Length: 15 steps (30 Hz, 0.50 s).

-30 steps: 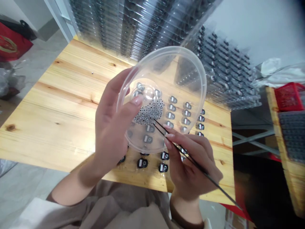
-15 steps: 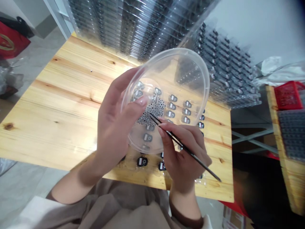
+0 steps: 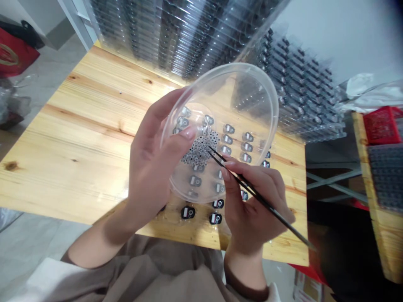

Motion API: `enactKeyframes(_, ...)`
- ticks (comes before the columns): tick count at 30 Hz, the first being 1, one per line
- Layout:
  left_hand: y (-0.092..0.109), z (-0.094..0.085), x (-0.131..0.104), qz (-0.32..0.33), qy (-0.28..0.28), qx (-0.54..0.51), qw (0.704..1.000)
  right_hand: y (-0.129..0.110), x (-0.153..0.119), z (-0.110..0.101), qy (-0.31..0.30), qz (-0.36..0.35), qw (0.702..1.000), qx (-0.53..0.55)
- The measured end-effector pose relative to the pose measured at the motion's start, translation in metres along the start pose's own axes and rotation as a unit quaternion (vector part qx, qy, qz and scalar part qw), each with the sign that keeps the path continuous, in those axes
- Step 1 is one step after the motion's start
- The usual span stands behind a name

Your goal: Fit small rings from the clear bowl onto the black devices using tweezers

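Note:
My left hand (image 3: 154,155) grips a clear round plastic bowl (image 3: 248,90) by its left side, thumb inside, and the bowl is tilted. A heap of tiny silvery ring-like parts (image 3: 198,149) lies in it, close to my thumb. Black tweezers (image 3: 261,199) are pinched in my right hand (image 3: 255,201), their tips over the right side of the heap. Whether the tips hold a part is too small to tell. Beneath the bowl, a clear tray holds rows of small black parts with white labels (image 3: 188,213), partly seen through the plastic.
Tall stacks of clear trays (image 3: 189,33) stand along the back of the wooden table (image 3: 72,126), with another stack (image 3: 302,88) at back right. One tiny part (image 3: 120,92) lies loose on the left. A red basket (image 3: 380,123) sits on a side table.
My right hand and the tweezers have shifted right, moving the tips from the middle of the heap towards its right side. My left hand and the bowl have hardly moved.

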<state>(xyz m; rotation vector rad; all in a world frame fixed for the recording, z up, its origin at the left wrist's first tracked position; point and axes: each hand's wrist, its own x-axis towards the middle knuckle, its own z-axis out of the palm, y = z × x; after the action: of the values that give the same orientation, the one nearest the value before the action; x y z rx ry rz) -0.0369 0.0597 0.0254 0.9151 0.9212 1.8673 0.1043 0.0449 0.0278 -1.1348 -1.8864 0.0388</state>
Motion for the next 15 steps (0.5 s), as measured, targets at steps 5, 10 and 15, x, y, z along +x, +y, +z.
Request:
enactKeyframes(5, -0.0012, -0.0005, 0.0007, 0.008, -0.003, 0.002, 1.0, 0.0046, -0.0003, -0.0014, -0.001, 0.005, 1.0, -0.031)
enactKeyframes(10, -0.0037, -0.001, 0.0014, 0.03, -0.012, 0.001, 0.999, 0.0057, 0.0005, 0.0006, -0.01, -0.001, 0.999, -0.037)
enactKeyframes(15, 0.0023, 0.001, -0.0014, 0.001, -0.012, 0.025, 1.0, 0.0068, 0.0017, 0.0035, -0.014, -0.018, 0.999, -0.048)
